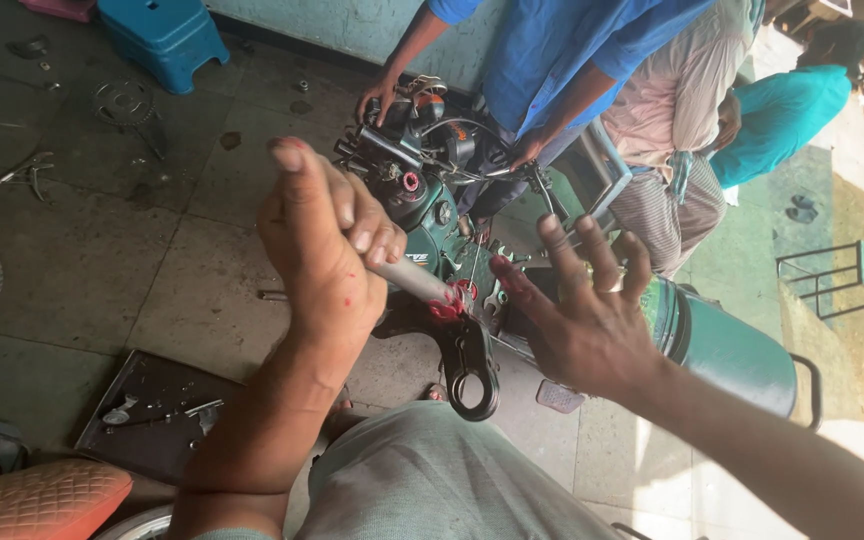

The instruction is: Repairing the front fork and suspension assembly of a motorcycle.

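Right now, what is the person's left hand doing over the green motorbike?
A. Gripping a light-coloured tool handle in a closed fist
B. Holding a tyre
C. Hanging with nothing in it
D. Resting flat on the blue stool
A: the left hand is closed in a fist around a pale tool handle aimed at the motorbike, while the right hand is spread open beside it.

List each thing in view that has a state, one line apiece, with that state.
left hand: fisted around a grey rod
grey rod: gripped, tip against a red-smeared part
right hand: open, fingers spread
black ring-ended part: hanging, ring lowermost
green fuel tank: lying beside the right hand
blue stool: upright
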